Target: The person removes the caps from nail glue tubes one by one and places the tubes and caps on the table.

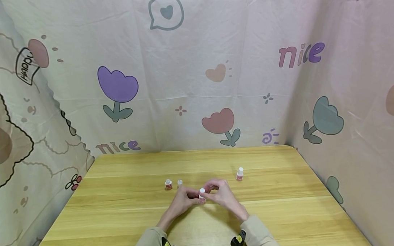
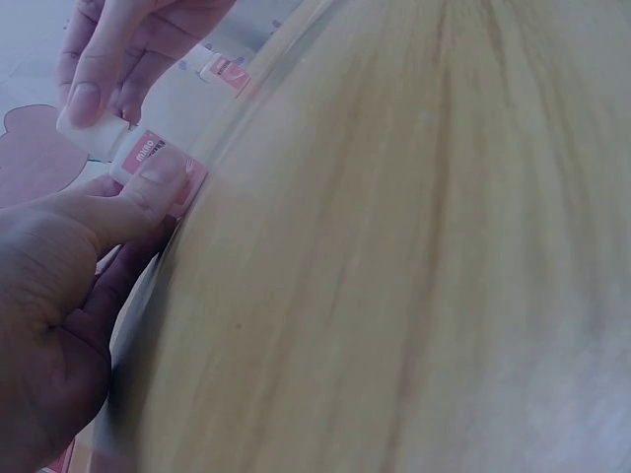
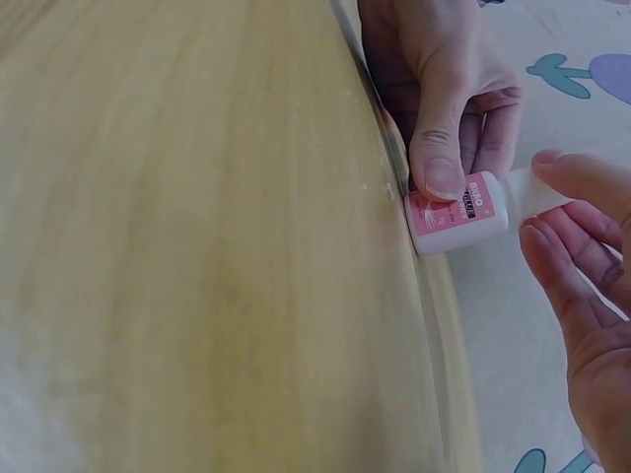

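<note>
A small white glue bottle (image 3: 483, 235) with a pink label stands upright near the middle of the table, between both hands. My left hand (image 1: 184, 200) grips its body from the left, the thumb lying across the label in the right wrist view. From the other side, my right hand (image 1: 223, 195) pinches the white cap (image 3: 532, 195) on top between thumb and fingers. Cap and bottle sit together in the left wrist view, where the bottle's label (image 2: 148, 148) is partly covered by the left thumb.
Beyond the left hand stand a similar short bottle (image 1: 168, 184) and a small white piece (image 1: 180, 182), too small to identify. Another capped bottle (image 1: 239, 174) stands farther right. The wooden table (image 1: 122, 212) meets patterned cloth (image 1: 182, 65) at its back and sides.
</note>
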`<state>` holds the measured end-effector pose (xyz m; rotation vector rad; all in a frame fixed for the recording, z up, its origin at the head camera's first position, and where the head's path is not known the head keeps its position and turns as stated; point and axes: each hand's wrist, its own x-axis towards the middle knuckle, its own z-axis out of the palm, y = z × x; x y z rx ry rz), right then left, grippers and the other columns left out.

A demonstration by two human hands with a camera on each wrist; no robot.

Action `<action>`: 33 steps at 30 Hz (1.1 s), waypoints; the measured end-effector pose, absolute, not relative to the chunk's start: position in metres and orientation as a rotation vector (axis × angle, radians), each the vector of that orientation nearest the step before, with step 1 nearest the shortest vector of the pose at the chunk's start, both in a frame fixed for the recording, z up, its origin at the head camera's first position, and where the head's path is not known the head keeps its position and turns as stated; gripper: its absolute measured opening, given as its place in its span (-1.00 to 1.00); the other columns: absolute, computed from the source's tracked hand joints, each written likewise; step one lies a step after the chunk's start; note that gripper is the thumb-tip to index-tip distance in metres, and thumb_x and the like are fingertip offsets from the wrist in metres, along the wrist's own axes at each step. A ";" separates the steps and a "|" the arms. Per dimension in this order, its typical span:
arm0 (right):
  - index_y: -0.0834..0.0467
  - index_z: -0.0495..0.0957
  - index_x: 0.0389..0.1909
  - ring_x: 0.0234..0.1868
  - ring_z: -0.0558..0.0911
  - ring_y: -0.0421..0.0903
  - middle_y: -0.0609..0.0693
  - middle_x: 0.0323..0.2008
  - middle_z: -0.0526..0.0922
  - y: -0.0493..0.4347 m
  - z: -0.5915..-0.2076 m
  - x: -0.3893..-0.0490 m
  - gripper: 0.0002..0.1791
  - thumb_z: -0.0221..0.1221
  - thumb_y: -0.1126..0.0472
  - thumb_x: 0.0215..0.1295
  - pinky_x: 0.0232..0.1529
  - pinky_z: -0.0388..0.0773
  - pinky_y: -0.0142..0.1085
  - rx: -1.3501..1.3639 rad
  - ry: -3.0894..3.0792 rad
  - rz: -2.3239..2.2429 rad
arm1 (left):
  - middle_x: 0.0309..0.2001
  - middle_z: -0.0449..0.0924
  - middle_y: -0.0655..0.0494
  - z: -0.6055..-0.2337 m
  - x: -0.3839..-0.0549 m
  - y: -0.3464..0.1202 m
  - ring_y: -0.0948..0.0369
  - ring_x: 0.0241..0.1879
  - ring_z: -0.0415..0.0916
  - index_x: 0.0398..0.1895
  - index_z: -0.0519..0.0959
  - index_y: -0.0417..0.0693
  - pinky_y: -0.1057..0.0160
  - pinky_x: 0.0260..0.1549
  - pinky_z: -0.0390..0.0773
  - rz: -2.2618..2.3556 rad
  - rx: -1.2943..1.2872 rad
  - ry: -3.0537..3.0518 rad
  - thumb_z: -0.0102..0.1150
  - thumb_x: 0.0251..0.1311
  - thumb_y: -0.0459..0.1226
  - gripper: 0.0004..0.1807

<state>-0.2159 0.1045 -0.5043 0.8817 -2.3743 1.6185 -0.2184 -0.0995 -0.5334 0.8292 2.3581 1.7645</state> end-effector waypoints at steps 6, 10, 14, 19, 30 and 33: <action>0.28 0.69 -0.31 -0.32 0.70 -0.24 0.18 -0.33 0.75 0.105 -0.504 -0.216 -0.87 0.41 0.42 0.11 -0.14 0.74 -0.19 0.946 -2.353 1.659 | -0.30 0.80 -0.13 -0.533 -0.218 -0.100 0.35 -0.32 0.72 -0.24 0.77 -0.20 0.42 -0.29 0.66 1.773 0.843 2.347 0.45 0.11 -0.32 -0.83; 0.28 0.68 -0.29 -0.30 0.69 -0.25 0.18 -0.31 0.75 0.105 -0.504 -0.215 -0.86 0.41 0.40 0.12 -0.11 0.73 -0.19 0.920 -2.377 1.665 | -0.29 0.80 -0.13 -0.533 -0.218 -0.100 0.32 -0.31 0.73 -0.23 0.77 -0.20 0.42 -0.28 0.67 1.772 0.840 2.347 0.44 0.11 -0.32 -0.83; 0.23 0.66 -0.30 -0.32 0.66 -0.29 0.13 -0.35 0.74 0.106 -0.503 -0.214 -0.84 0.44 0.32 0.13 -0.12 0.72 -0.24 0.856 -2.411 1.662 | -0.28 0.81 -0.10 -0.533 -0.218 -0.100 0.30 -0.29 0.74 -0.22 0.78 -0.17 0.42 -0.26 0.66 1.756 0.832 2.364 0.45 0.11 -0.31 -0.82; 0.22 0.67 -0.32 -0.35 0.64 -0.30 0.12 -0.37 0.74 0.106 -0.502 -0.213 -0.84 0.45 0.30 0.13 -0.17 0.72 -0.21 0.833 -2.413 1.664 | -0.29 0.81 -0.11 -0.533 -0.218 -0.100 0.29 -0.30 0.74 -0.23 0.78 -0.18 0.41 -0.27 0.67 1.761 0.824 2.363 0.45 0.10 -0.33 -0.83; 0.27 0.67 -0.29 -0.30 0.67 -0.24 0.18 -0.32 0.73 0.105 -0.503 -0.214 -0.85 0.41 0.41 0.13 -0.11 0.73 -0.18 0.915 -2.381 1.656 | -0.31 0.80 -0.12 -0.534 -0.219 -0.099 0.34 -0.32 0.72 -0.25 0.78 -0.19 0.42 -0.29 0.66 1.768 0.842 2.374 0.45 0.10 -0.33 -0.85; 0.27 0.67 -0.27 -0.29 0.68 -0.25 0.17 -0.29 0.74 0.106 -0.502 -0.214 -0.84 0.40 0.42 0.13 -0.09 0.73 -0.19 0.920 -2.394 1.667 | -0.31 0.80 -0.12 -0.534 -0.219 -0.099 0.35 -0.32 0.72 -0.25 0.78 -0.19 0.42 -0.30 0.66 1.771 0.848 2.370 0.45 0.10 -0.34 -0.85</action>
